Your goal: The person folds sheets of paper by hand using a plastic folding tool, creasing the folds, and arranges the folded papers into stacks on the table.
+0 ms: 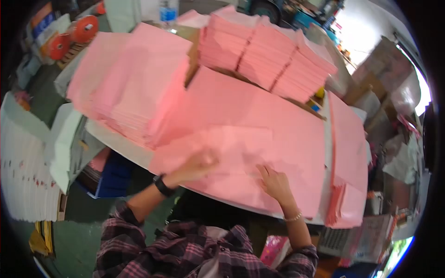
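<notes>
- Head view shows two hands on a big pink sheet (241, 143) that lies flat on the table (116, 150).
- Left hand (197, 164) rests flat on the sheet. It is blurry, so I cannot tell if its fingers are spread or together.
- Right hand (274, 181) lies flat too, with its fingers (264, 170) spread a little and pressing down on the sheet. Neither hand is pinching anything.
- To do this well, I think both hands should keep flat and push evenly, so the thin sheet does not crease or slide.
- Past the left fingers, up and to the side, sits a tall pile of pink sheets (134, 92). It is close, and a fast move could knock its edge.
- Far beyond both hands, bundles of pink paper (266, 53) sit on cardboard.
- Out past the right fingers, more pink sheets (347, 153) hang over the table edge and could slip off.
- White stacks (25, 171) stand off the table, well away from the left hand.
- Orange tape rolls (74, 34) lie far off, not in the way.
</notes>
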A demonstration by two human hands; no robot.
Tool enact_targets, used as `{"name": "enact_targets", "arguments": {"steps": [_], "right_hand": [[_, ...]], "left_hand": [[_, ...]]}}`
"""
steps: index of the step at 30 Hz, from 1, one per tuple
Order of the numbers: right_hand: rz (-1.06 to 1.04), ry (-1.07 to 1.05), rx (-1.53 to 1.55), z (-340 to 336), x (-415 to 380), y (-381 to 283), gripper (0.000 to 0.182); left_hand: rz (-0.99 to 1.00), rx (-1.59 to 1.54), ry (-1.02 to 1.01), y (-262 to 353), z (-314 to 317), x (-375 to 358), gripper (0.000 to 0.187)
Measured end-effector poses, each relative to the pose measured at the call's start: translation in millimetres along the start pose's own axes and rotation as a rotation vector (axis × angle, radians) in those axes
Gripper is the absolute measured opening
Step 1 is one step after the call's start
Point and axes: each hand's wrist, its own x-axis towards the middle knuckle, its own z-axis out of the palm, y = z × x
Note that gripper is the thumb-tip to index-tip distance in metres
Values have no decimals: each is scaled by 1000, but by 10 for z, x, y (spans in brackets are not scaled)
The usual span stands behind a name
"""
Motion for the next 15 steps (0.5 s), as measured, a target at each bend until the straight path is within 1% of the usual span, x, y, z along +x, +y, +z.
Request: {"name": "enact_targets", "arguments": {"steps": [1, 2, 3, 4, 5, 6, 7, 8, 9, 10, 11, 14, 15], "right_hand": [[-55, -8, -86, 90, 0, 83, 34], [-104, -18, -176, 188, 3, 120, 36], [-132, 6, -168, 224, 19, 59, 36], [-69, -25, -102, 191, 31, -15, 36], [-5, -61, -35, 145, 33, -85, 35], [45, -69, 208, 102, 51, -252, 35], [96, -83, 452, 57, 85, -478, 35], [75, -73, 457, 1, 129, -680, 35], [113, -136, 680, -57, 168, -876, 30], [152, -203, 902, -71, 188, -989, 26], [137, -197, 904, -12, 193, -1027, 26], [74, 106, 1297, 234, 250, -1065, 20], [66, 114, 1302, 175, 286, -1056, 20]], "left_hand": [[-336, -419, -227, 73, 62, -151, 53], [-450, -563, -278, 177, 126, -269, 47], [-556, -712, -331, 255, 180, -346, 43], [-549, -698, -298, 260, 222, -374, 43], [-567, -794, -268, 235, 259, -385, 41], [-582, -891, -241, 190, 294, -393, 40], [-575, -880, -217, 46, 353, -380, 40], [-442, -704, -57, -200, 423, -337, 36], [-310, -525, 95, -429, 463, -291, 32], [-179, -344, 240, -445, 426, -272, 29], [-175, -333, 251, -465, 371, -285, 29], [-97, 245, 286, 133, -38, -338, 22], [19, 273, 391, 466, -204, -358, 17]]}}
